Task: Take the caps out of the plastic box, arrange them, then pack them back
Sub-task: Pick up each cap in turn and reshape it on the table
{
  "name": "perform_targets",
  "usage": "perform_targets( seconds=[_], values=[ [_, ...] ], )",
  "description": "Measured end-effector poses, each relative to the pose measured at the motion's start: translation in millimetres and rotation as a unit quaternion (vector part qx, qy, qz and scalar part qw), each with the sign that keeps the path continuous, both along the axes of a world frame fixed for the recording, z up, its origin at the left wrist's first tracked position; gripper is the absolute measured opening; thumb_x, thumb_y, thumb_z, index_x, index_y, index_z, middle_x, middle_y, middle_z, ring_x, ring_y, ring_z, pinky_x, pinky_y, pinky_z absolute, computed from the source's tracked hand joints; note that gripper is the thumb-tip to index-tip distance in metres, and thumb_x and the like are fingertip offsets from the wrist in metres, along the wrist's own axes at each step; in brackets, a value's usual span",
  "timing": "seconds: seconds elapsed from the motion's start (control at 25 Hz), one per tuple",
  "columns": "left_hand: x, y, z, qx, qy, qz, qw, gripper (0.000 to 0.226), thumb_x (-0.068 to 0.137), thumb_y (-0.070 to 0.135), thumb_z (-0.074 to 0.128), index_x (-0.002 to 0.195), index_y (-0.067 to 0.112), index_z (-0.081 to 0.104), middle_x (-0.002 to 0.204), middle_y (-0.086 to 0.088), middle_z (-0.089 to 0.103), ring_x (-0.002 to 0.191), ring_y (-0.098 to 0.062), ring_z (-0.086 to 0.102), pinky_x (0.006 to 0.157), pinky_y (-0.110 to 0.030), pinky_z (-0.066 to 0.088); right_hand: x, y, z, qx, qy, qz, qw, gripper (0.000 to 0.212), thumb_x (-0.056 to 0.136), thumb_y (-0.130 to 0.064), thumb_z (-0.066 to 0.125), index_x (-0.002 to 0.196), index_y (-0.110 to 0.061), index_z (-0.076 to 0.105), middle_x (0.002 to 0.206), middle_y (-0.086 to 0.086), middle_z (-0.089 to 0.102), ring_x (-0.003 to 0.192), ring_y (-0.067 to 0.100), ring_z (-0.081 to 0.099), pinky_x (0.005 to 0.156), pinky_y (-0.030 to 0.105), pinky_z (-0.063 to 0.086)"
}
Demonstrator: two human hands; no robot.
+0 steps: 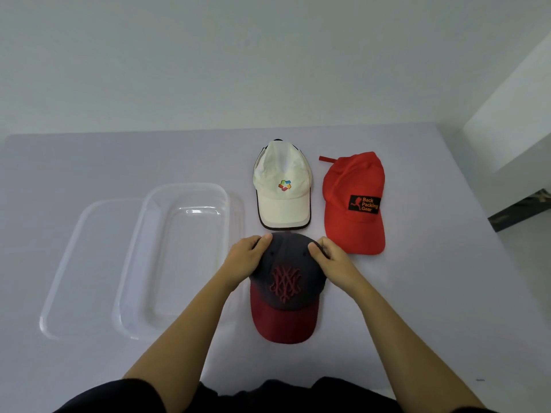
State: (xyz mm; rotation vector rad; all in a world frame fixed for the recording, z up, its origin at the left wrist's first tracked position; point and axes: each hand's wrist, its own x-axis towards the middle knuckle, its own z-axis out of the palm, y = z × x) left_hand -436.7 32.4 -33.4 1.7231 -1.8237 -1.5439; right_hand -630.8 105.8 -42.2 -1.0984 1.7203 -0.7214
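The navy cloth cap with a maroon brim and maroon embroidered crest (287, 286) is lying on the pale lilac counter (432, 293), brim pointing toward the person, and both hands are gripping its crown. The fingers (265, 239) of the left hand (247, 257) are curling over the crown's far left edge and pinching the fabric; the fingers (316, 248) of the right hand (332, 259) are doing the same on the far right edge, thumb pressing on top of the crown. Both bare forearms are reaching in from the bottom of the view, above a dark garment (only its edge is showing).

Just beyond the held cap, a cream cloth cap with dark piping and a small multicoloured logo (283, 186) is resting flat, its brim nearly touching the navy crown. Beside it on the right, a bright red cloth cap with a black patch reading "Back Packing Gear" (354, 204) is lying close by but apart from it, its brim ending just beside the right hand.

To the left of the caps, the clear rectangular plastic box (143, 248) is sitting with nothing inside, near the left forearm. A clear flat plastic lid (74, 248) is lying partly beneath or behind it (the overlap is hard to read through the clear plastic), sticking out on the left.
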Motion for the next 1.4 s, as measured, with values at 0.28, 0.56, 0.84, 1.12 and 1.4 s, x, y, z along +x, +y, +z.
perform_targets(
  seconds=[0.28, 0.56, 0.84, 1.12, 1.4],
  values=[
    [-24, 17, 0, -0.103, 0.039, 0.142, 0.984, 0.043, 0.098, 0.032, 0.04, 0.066, 0.004, 0.045, 0.061, -0.003, 0.041, 0.057, -0.012, 0.038, 0.055, -0.019, 0.033, 21, 0, 4, -0.061, -0.028, -0.081, 0.994, 0.032, 0.1, -0.03, 0.035, 0.07, -0.018, 0.036, 0.067, -0.008, 0.035, 0.062, 0.004, 0.035, 0.06, 0.018, 0.033],
    [-22, 15, 2, -0.063, 0.099, 0.232, 0.965, 0.046, 0.096, 0.031, 0.041, 0.056, 0.018, 0.025, 0.054, 0.0, 0.025, 0.052, -0.013, 0.026, 0.052, -0.029, 0.025, 20, -10, 2, -0.043, 0.018, -0.117, 0.992, 0.045, 0.096, -0.041, 0.042, 0.061, -0.013, 0.043, 0.06, 0.004, 0.042, 0.059, 0.013, 0.042, 0.059, 0.03, 0.032],
    [-21, 5, 18, -0.103, 0.142, 0.284, 0.943, 0.044, 0.095, 0.031, 0.041, 0.057, 0.017, 0.024, 0.056, 0.0, 0.025, 0.055, -0.014, 0.027, 0.055, -0.031, 0.027, 25, 19, 9, 0.063, -0.444, -0.192, 0.873, 0.049, 0.093, -0.053, 0.034, 0.113, -0.02, 0.065, 0.11, 0.001, 0.071, 0.102, 0.018, 0.067, 0.087, 0.035, 0.051],
    [-25, -5, 20, -0.055, 0.116, 0.198, 0.972, 0.053, 0.093, 0.053, 0.034, 0.066, 0.009, 0.043, 0.065, -0.004, 0.043, 0.065, -0.016, 0.045, 0.065, -0.032, 0.037, 35, 31, -17, 0.102, -0.423, -0.24, 0.868, 0.076, 0.073, -0.076, 0.041, 0.126, -0.025, 0.057, 0.119, 0.008, 0.067, 0.108, 0.029, 0.064, 0.094, 0.051, 0.049],
    [-36, 9, 26, -0.057, 0.039, 0.177, 0.982, 0.054, 0.096, 0.051, 0.023, 0.079, 0.012, 0.055, 0.077, -0.008, 0.054, 0.075, -0.019, 0.052, 0.066, -0.031, 0.041, 34, 35, -18, 0.074, -0.403, -0.282, 0.867, 0.07, 0.076, -0.075, 0.045, 0.124, -0.027, 0.059, 0.116, 0.005, 0.069, 0.104, 0.026, 0.066, 0.09, 0.047, 0.053]
  ],
)
